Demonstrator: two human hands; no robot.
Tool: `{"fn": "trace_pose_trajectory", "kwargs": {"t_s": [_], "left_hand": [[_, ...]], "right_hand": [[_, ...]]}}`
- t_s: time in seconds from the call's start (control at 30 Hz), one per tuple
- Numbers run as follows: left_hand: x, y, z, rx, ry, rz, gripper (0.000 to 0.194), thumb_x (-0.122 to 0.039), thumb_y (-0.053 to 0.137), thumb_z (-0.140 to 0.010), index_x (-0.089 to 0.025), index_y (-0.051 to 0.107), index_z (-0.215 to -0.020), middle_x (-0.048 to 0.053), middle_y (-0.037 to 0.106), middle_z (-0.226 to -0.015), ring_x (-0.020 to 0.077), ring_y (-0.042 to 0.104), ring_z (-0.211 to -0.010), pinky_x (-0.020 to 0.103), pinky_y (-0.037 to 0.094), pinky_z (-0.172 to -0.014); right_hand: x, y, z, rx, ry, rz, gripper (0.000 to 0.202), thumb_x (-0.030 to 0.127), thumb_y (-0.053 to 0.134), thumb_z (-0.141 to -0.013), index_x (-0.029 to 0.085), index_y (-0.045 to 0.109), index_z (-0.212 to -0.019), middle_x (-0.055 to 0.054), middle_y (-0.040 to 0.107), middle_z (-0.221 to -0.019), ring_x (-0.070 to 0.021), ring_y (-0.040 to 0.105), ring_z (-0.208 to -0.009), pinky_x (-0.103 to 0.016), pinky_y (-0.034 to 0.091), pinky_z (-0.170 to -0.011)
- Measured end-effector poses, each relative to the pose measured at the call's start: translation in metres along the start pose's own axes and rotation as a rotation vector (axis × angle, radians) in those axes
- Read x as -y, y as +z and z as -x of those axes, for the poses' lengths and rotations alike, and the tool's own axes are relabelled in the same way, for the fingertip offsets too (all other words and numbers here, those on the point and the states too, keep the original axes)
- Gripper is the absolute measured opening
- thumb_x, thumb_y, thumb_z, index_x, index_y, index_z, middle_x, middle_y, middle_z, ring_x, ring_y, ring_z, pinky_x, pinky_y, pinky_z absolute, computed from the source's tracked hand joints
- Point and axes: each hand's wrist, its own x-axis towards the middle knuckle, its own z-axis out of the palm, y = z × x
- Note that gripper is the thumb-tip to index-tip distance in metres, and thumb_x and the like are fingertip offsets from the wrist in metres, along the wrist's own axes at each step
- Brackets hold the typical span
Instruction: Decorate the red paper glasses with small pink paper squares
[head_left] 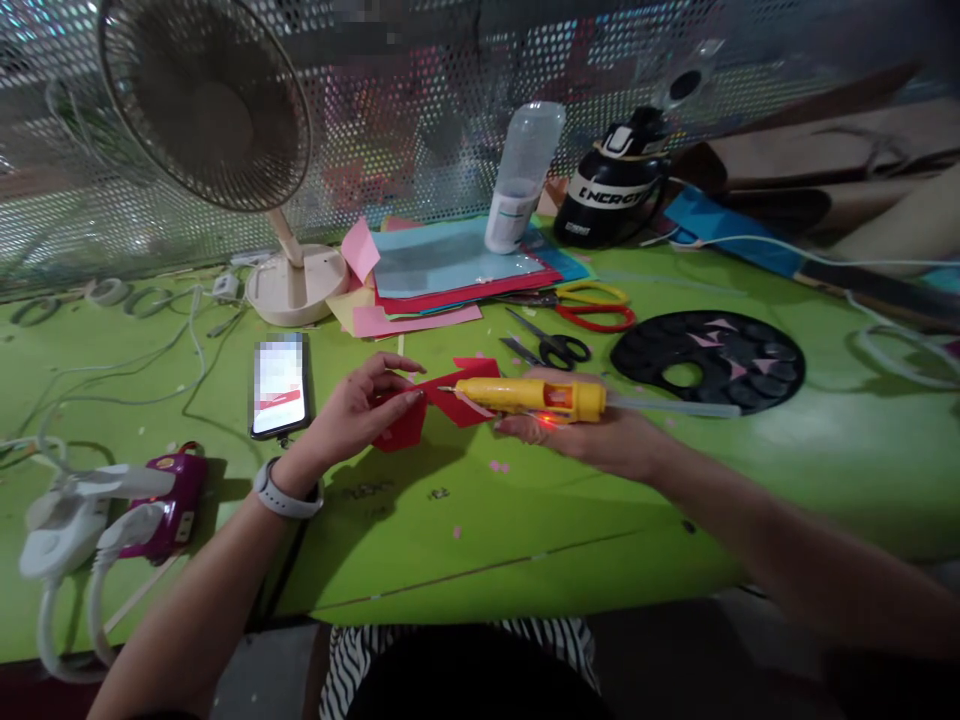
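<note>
My right hand (551, 430) is wrapped round a yellow hot glue gun (517, 395), whose nozzle points left. A clear glue stick (675, 404) juts from the gun's back end, and a small red light glows on its side. Between thumb and fingers, my left hand (375, 395) pinches a folded piece of red paper (405, 425). The nozzle tip lies over the red paper, close to my left thumb; whether it touches cannot be made out. Part of the paper is hidden behind the gun.
Behind my hands lie black scissors (559, 348), scissors with yellow and red handles (600, 305), and stacked coloured paper (450, 260) under a bottle (521, 180). A black palette (712, 360) holds paper scraps. At left are a phone (280, 385), a fan (296, 285) and a purple power strip (169, 500).
</note>
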Motion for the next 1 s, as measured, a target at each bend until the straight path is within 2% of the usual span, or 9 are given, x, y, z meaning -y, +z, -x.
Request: {"fn": "trace_pose_trajectory", "kwargs": {"t_s": [0.17, 0.4, 0.6, 1.0], "left_hand": [[-0.0005, 0.0013, 0.0002, 0.002, 0.018, -0.012, 0.03, -0.029, 0.063, -0.089, -0.016, 0.055, -0.115, 0.007, 0.072, -0.095, 0.0131, 0.068, -0.084, 0.02, 0.053, -0.066], [-0.0014, 0.002, 0.0017, 0.009, 0.029, -0.012, 0.03, -0.029, 0.062, -0.09, -0.015, 0.055, -0.116, 0.008, 0.072, -0.097, 0.0137, 0.068, -0.085, 0.022, 0.053, -0.069], [-0.002, 0.0022, 0.0017, 0.007, 0.026, -0.041, 0.029, -0.029, 0.061, -0.09, -0.016, 0.055, -0.116, 0.008, 0.072, -0.099, 0.0142, 0.068, -0.087, 0.022, 0.054, -0.069], [0.0, 0.0032, 0.0012, 0.004, 0.045, -0.051, 0.03, -0.027, 0.062, -0.09, -0.015, 0.056, -0.116, 0.008, 0.072, -0.097, 0.0139, 0.068, -0.087, 0.022, 0.055, -0.071]], "right_hand": [[-0.0051, 0.0011, -0.0004, -0.019, -0.044, 0.07, 0.031, 0.045, 0.076, -0.075, 0.022, 0.069, -0.095, -0.003, 0.066, -0.088, -0.017, 0.06, -0.077, -0.027, 0.049, -0.064], [-0.0079, 0.0022, -0.0014, -0.008, -0.047, 0.1, 0.033, 0.049, 0.072, -0.077, 0.022, 0.067, -0.095, -0.003, 0.066, -0.087, -0.0177, 0.06, -0.077, -0.028, 0.05, -0.063], [-0.0048, 0.0032, -0.001, -0.03, -0.047, 0.137, 0.032, 0.05, 0.072, -0.076, 0.022, 0.067, -0.091, -0.001, 0.062, -0.077, -0.0156, 0.056, -0.068, -0.027, 0.045, -0.054], [-0.0043, 0.0032, 0.0005, -0.04, -0.043, 0.21, 0.034, 0.056, 0.07, -0.076, 0.023, 0.065, -0.082, 0.0, 0.06, -0.074, -0.0155, 0.054, -0.065, -0.027, 0.043, -0.054]]}}
